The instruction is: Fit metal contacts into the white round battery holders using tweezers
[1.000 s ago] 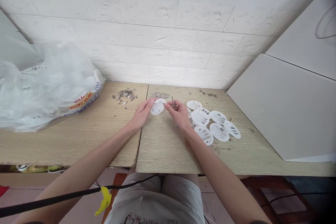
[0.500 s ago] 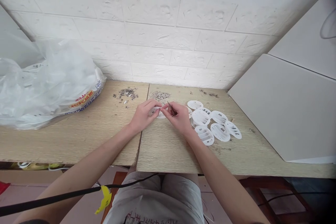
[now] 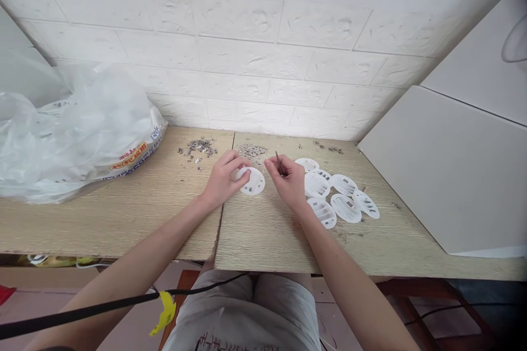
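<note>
A white round plastic piece (image 3: 254, 182) with small slots is pinched at its left edge by my left hand (image 3: 225, 178). My right hand (image 3: 288, 180) is a little to the right of it, closed around a dark pointed tool (image 3: 279, 164) that looks like tweezers; whether its fingertips pinch a small part is too small to tell. Behind the hands lies a heap of small metal parts (image 3: 252, 152). Another heap of metal bits (image 3: 201, 147) is farther left. Several white round pieces (image 3: 346, 207) with slots overlap on the table to the right of my right hand.
A large clear plastic bag (image 3: 78, 137) of white pieces fills the left of the wooden table (image 3: 263, 236). Behind stands a white brick-patterned wall (image 3: 263, 55). A pale panel (image 3: 453, 175) leans at the right. A black cable (image 3: 123, 303) crosses low in front.
My right hand has moved right, away from my left hand. The round piece between them shows more fully and sits slightly nearer me.
</note>
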The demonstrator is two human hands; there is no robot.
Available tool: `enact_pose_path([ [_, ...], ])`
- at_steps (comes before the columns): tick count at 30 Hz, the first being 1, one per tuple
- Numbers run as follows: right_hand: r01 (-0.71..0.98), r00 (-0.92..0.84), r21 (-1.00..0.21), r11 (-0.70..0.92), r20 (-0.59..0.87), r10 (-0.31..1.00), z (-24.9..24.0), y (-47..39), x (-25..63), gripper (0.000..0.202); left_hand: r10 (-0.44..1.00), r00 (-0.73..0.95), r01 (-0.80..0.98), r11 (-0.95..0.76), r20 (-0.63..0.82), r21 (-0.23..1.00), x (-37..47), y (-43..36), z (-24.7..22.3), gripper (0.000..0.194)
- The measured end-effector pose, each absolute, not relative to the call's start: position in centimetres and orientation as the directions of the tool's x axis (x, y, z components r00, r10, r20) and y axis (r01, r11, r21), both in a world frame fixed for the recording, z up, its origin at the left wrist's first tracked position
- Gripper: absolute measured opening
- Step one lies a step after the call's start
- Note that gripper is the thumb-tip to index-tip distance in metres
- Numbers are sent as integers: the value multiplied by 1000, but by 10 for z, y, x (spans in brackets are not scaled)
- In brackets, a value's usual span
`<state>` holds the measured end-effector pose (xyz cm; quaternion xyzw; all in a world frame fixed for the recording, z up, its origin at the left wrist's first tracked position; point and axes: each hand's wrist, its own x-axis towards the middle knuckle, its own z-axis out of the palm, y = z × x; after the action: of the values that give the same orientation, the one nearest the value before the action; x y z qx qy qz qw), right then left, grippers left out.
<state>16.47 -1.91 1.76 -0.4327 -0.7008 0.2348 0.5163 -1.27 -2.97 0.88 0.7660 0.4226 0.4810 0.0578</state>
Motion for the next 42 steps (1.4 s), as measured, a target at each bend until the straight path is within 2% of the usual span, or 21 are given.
enact_pose_path([
  [5, 352, -75, -786, 507, 517, 853, 17, -17, 166, 26, 851, 343, 565, -525, 397, 637, -11, -30, 11, 4],
  [7, 353, -75, -791, 501, 509, 857, 18, -18, 166, 26, 862, 418, 560, -493, 287, 665, -10, -31, 11, 6],
  [10, 359, -74, -792, 494, 503, 861, 19, -18, 166, 26, 846, 493, 569, -491, 204, 660, -10, -31, 10, 9],
  [15, 371, -75, -789, 490, 501, 862, 19, -18, 166, 27, 808, 572, 577, -519, 140, 631, -10, -29, 8, 6],
  [20, 360, -90, -786, 503, 508, 857, 18, -18, 165, 26, 806, 584, 595, -509, 100, 622, -8, -29, 11, 5],
  [26, 362, -87, -794, 488, 493, 866, 19, -18, 164, 27, 811, 579, 639, -513, 79, 574, -8, -29, 11, 4],
  [34, 390, -119, -767, 510, 507, 853, 19, -20, 161, 26, 801, 591, 679, -557, 94, 478, -9, -29, 8, 13],
  [39, 373, -143, -757, 537, 525, 839, 16, -20, 160, 27, 805, 592, 705, -546, 49, 452, -8, -30, 10, 14],
  [42, 370, -139, -759, 536, 526, 839, 16, -19, 161, 26, 797, 599, 684, -559, 76, 470, -9, -28, 9, 12],
])
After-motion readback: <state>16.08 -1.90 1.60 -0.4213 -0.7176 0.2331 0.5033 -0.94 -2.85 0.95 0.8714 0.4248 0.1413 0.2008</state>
